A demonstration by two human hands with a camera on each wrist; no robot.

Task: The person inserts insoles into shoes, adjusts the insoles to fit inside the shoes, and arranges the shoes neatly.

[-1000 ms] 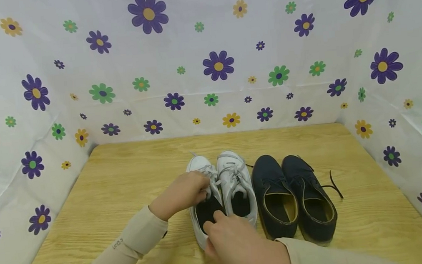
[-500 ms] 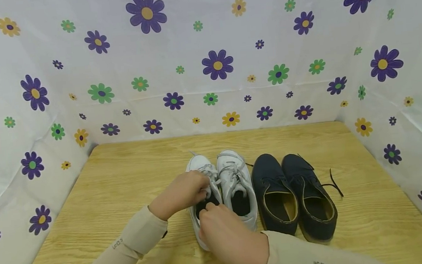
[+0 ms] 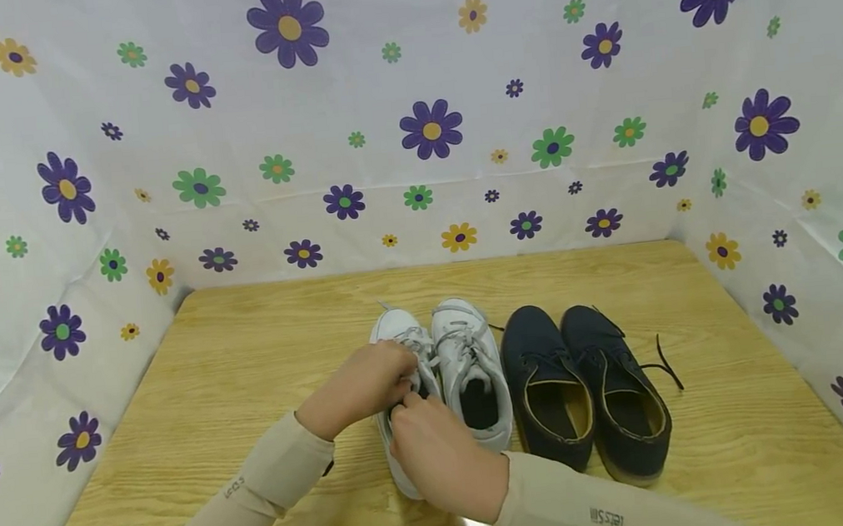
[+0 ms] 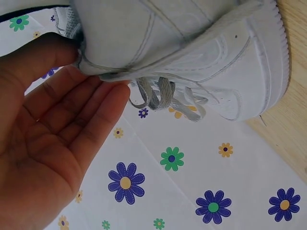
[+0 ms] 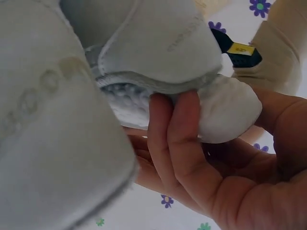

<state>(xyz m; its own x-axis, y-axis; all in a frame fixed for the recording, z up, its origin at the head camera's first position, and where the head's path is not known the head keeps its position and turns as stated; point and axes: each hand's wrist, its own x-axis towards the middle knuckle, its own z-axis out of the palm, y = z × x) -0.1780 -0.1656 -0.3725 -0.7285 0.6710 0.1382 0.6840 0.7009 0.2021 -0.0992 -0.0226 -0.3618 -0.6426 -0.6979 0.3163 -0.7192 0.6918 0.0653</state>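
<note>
In the head view, a pair of white lace-up sneakers stands side by side, toes pointing away; both hands are at the left sneaker (image 3: 395,322). My left hand (image 3: 363,385) pinches the collar edge beside its laces, thumb inside and fingers outside in the left wrist view, where grey laces (image 4: 165,93) hang loose. My right hand (image 3: 446,453) is curled over the opening, close to the left. Up close in the right wrist view, its fingers (image 5: 184,120) hold the padded white tongue (image 5: 230,108) at the collar edge. Most of the left sneaker's opening is hidden.
The right white sneaker (image 3: 460,326) stands against the left one. Next to it are two dark navy lace-up shoes (image 3: 533,328), one with a lace (image 3: 667,367) trailing right. All stand on a wooden table (image 3: 247,328), enclosed by flower-printed white cloth (image 3: 345,77).
My right hand has moved forward from the left sneaker's heel area to its tongue, next to the left hand, covering more of the opening. The left hand keeps its grip.
</note>
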